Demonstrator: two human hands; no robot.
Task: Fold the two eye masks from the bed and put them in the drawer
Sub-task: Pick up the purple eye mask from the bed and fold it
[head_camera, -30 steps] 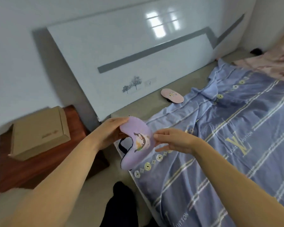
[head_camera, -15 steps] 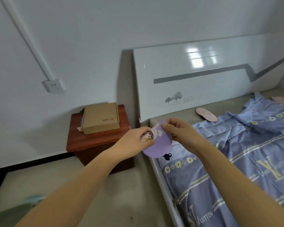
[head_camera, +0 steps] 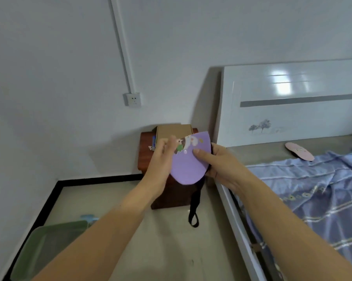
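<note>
White walls are surrounding a dark red wooden nightstand [head_camera: 145,151] with a brown cardboard box [head_camera: 174,130] on it. I am holding the folded purple fabric eye mask [head_camera: 188,165] above the nightstand, my left hand [head_camera: 163,159] and right hand [head_camera: 219,163] pinching its sides. Its black strap [head_camera: 193,207] is hanging down. The pink oval eye mask [head_camera: 299,151] is lying on the bed [head_camera: 272,153].
</note>
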